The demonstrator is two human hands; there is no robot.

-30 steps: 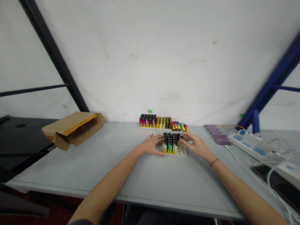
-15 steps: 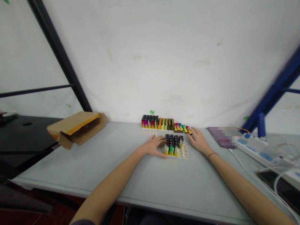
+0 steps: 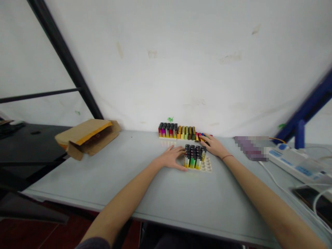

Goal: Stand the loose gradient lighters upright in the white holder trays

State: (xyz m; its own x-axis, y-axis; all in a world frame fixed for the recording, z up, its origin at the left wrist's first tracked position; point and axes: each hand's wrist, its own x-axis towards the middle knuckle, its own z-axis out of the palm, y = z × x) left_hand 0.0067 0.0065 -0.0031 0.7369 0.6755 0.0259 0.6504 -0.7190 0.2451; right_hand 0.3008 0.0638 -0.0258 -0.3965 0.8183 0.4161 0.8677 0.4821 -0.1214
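Note:
A white tray (image 3: 207, 167) stands mid-table with several upright lighters (image 3: 192, 160) in its left part. They have black tops and yellow, green or clear bodies. Round hollows show bare on the tray's right side. My left hand (image 3: 172, 158) curves about the tray's left end, thumb at the front corner and fingers by the rear lighters. Farther back, my right hand (image 3: 212, 144) reaches over loose lighters (image 3: 197, 137) lying by the wall. Its fingers are apart and rest on or just above them, partly hiding them; no lighter is visibly lifted.
Against the wall stand upright black-topped lighters (image 3: 168, 130) and, beside them, yellow and green ones (image 3: 186, 133). An opened brown cardboard package (image 3: 88, 136) lies at left. At right are a blurred flat object (image 3: 249, 148), a power strip (image 3: 298, 166), white cables and a dark phone (image 3: 316, 200).
My right hand has moved back and left, from beside the tray onto the loose lighters. My left hand stays at the tray. The camera view has shifted slightly.

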